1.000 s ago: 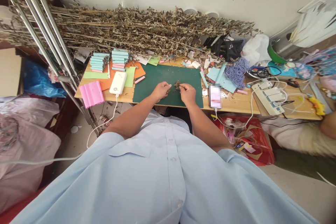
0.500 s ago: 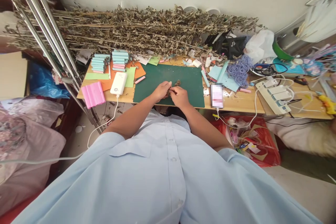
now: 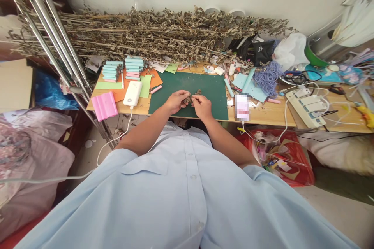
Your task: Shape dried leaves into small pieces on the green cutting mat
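Over the near part of the green cutting mat (image 3: 169, 83), my left hand (image 3: 177, 101) is closed on a small clump of dried leaves (image 3: 187, 99). My right hand (image 3: 202, 106) faces it from the right, thumb and fingertips pinched together at the clump's edge. Whether a bit of leaf sits in that pinch is too small to tell. A little pile of dried leaf (image 3: 198, 92) rests on the mat just beyond my right fingers.
Dried leafy stalks (image 3: 152, 33) lie along the back. Paper rolls (image 3: 134, 63) and a white power bank (image 3: 132, 93) stand left. To the right are a phone (image 3: 242, 107), purple yarn (image 3: 267, 78) and a power strip (image 3: 305, 107). Metal crutches (image 3: 55, 35) lean at the left.
My hands have drawn slightly apart, so the leaf clump between them shows more. The small pile on the mat looks the same.
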The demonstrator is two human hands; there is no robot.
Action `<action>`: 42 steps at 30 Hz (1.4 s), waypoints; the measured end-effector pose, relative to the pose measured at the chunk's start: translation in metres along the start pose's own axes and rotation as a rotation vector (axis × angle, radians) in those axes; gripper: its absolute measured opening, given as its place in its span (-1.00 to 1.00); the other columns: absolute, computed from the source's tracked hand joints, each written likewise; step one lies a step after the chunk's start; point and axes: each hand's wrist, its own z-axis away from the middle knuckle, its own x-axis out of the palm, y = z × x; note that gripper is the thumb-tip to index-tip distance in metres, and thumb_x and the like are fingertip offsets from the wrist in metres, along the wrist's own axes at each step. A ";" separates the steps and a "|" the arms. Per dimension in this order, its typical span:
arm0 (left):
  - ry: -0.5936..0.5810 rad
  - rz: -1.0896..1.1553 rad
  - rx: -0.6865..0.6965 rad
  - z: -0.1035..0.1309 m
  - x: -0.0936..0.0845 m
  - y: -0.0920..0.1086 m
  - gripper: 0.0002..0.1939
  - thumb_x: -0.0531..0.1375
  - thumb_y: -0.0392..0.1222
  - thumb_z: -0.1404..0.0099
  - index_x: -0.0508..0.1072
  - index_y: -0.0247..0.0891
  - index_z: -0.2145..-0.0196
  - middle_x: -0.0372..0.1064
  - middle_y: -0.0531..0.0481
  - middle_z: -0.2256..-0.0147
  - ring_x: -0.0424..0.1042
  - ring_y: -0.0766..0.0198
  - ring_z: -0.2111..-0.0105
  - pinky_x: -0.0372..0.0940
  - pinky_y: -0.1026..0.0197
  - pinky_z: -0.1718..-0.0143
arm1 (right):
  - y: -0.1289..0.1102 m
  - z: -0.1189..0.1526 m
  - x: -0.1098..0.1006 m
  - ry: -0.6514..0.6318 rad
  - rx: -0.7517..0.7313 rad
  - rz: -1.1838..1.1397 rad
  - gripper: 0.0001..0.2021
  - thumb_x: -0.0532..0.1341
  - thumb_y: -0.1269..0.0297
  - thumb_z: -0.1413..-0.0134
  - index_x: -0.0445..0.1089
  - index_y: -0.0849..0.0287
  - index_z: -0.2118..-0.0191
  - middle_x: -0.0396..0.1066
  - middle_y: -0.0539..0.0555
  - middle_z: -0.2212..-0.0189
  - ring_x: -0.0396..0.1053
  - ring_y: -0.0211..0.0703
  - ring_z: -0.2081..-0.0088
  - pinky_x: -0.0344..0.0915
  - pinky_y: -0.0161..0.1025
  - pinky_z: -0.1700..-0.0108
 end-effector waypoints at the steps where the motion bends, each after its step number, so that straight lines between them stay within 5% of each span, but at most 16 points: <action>1: 0.013 0.011 0.008 0.000 -0.001 -0.001 -0.72 0.40 -0.13 -0.26 0.44 -0.33 0.20 0.42 0.01 0.45 0.34 0.44 0.60 -0.01 0.41 0.65 | -0.001 0.000 0.000 -0.010 0.004 -0.018 -0.67 0.25 0.00 -0.20 0.62 0.11 0.14 0.57 0.13 0.11 0.53 -0.13 0.31 0.56 -0.11 0.13; 7: 0.079 -0.076 0.059 -0.001 0.002 -0.007 -0.78 0.26 -0.08 -0.42 0.44 -0.32 0.22 0.37 0.05 0.50 0.26 0.46 0.65 -0.01 0.42 0.67 | -0.003 0.000 0.002 -0.059 -0.161 0.093 -0.74 0.25 0.14 -0.22 0.63 0.04 0.08 0.59 0.10 0.03 0.51 -0.05 -0.03 0.43 -0.04 -0.19; 15: 0.178 -0.252 0.159 0.003 0.013 -0.018 -0.71 0.12 -0.08 -0.52 0.31 -0.25 0.36 0.18 0.15 0.61 0.16 0.46 0.69 0.00 0.41 0.65 | -0.011 0.000 0.004 -0.108 -0.308 0.335 -0.73 0.13 0.27 -0.30 0.60 0.06 0.10 0.60 0.16 0.12 0.50 0.00 0.03 0.40 -0.05 -0.16; 19: 0.197 -0.287 0.172 0.003 0.014 -0.022 -0.83 0.13 -0.18 -0.50 0.38 -0.26 0.28 0.19 0.16 0.62 0.17 0.44 0.68 0.01 0.40 0.65 | -0.015 -0.002 0.007 -0.089 -0.300 0.387 -0.75 0.14 0.26 -0.27 0.60 0.09 0.21 0.60 0.16 0.24 0.52 -0.02 0.12 0.42 -0.09 -0.10; 22: 0.208 -0.244 0.159 0.003 0.014 -0.023 -0.89 0.16 -0.23 -0.47 0.38 -0.26 0.27 0.16 0.18 0.62 0.14 0.46 0.69 -0.01 0.41 0.64 | -0.015 -0.003 0.013 -0.023 -0.198 0.291 -0.80 0.19 0.25 -0.18 0.59 0.09 0.28 0.61 0.12 0.28 0.53 -0.04 0.18 0.46 -0.10 -0.04; 28: 0.174 -0.082 0.104 0.005 0.009 -0.020 -0.88 0.20 -0.19 -0.44 0.34 -0.25 0.26 0.14 0.21 0.60 0.12 0.50 0.70 -0.07 0.44 0.66 | -0.009 -0.008 0.027 0.036 0.270 -0.239 -0.80 0.28 0.14 -0.03 0.56 0.13 0.30 0.53 0.00 0.51 0.49 -0.13 0.47 0.53 -0.16 0.34; 32: 0.133 -0.026 0.104 0.005 0.006 -0.019 -0.87 0.21 -0.17 -0.44 0.34 -0.25 0.22 0.18 0.20 0.57 0.15 0.51 0.69 -0.09 0.45 0.66 | -0.005 -0.012 0.028 0.077 0.355 -0.389 -0.73 0.33 0.11 0.02 0.56 0.16 0.23 0.54 -0.01 0.46 0.48 -0.19 0.46 0.53 -0.19 0.35; 36: 0.125 -0.044 0.092 0.007 0.007 -0.018 -0.82 0.24 -0.11 -0.43 0.35 -0.26 0.20 0.23 0.17 0.54 0.17 0.53 0.68 -0.11 0.46 0.66 | -0.009 -0.009 0.020 0.023 0.231 -0.233 -0.67 0.29 0.05 -0.07 0.60 0.15 0.15 0.60 0.04 0.35 0.52 -0.15 0.38 0.55 -0.15 0.27; 42: 0.111 -0.047 0.093 0.006 0.009 -0.017 -0.75 0.25 -0.06 -0.43 0.30 -0.24 0.26 0.19 0.20 0.57 0.15 0.53 0.71 -0.13 0.45 0.66 | -0.017 0.000 0.008 -0.068 -0.216 0.126 -0.76 0.20 0.20 -0.21 0.63 0.05 0.15 0.61 0.12 0.11 0.54 -0.02 0.05 0.45 -0.03 -0.14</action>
